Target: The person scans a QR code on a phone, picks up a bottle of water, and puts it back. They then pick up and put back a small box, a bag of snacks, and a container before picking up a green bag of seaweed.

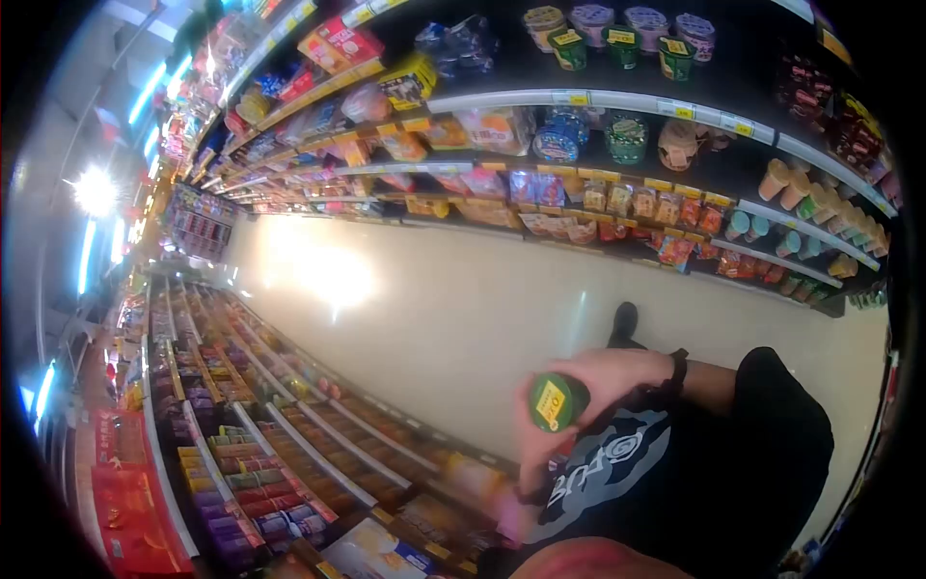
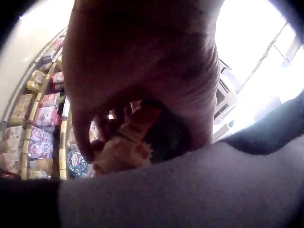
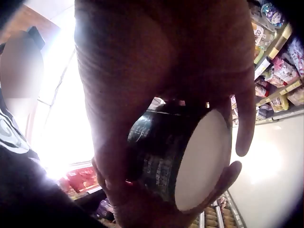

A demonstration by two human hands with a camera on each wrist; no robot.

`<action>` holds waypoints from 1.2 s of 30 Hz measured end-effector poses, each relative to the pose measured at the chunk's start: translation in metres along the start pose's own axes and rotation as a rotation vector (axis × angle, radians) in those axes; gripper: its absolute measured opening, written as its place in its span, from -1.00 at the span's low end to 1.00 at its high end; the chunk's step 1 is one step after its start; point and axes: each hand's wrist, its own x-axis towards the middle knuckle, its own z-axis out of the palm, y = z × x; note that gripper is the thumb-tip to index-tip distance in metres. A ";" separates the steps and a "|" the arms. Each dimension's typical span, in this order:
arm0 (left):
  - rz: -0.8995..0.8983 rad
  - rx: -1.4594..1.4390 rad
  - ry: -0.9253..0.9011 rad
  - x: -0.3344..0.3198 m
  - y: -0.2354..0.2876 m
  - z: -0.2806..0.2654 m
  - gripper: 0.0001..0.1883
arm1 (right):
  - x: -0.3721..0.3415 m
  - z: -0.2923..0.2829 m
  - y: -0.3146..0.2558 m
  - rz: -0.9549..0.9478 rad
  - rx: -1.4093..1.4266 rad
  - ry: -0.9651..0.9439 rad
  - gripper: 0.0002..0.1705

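Both hands hold a green cup, its lid [image 1: 558, 401] with a yellow label facing the head camera. In the head view the right hand [image 1: 610, 374] wraps the cup's far side and the left hand [image 1: 530, 446] its near side. The left wrist view has the left hand [image 2: 142, 57] over the cup [image 2: 166, 135], fingers curled, partly hidden by a grey sleeve. Seen from the right wrist, the right hand [image 3: 166, 52] grips the dark side of the cup [image 3: 159, 152], whose white base [image 3: 203, 161] shows; fingers of the other hand lie below it.
A shelf unit [image 1: 598, 101] with cups and packaged snacks runs along the top of the head view. Lower shelves [image 1: 260, 425] of packets fill the lower left. Pale floor [image 1: 434, 289] lies between them, with a dark shoe [image 1: 625, 320] on it.
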 end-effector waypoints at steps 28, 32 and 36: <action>0.046 0.409 -0.498 0.251 0.096 0.081 0.05 | 0.018 -0.174 0.079 -0.335 0.290 0.184 0.10; 0.008 0.423 -0.576 0.290 0.084 0.109 0.06 | -0.009 -0.209 0.096 -0.349 0.323 0.323 0.09; -0.001 0.483 -0.665 0.326 0.086 0.141 0.08 | -0.023 -0.229 0.112 -0.310 0.309 0.438 0.05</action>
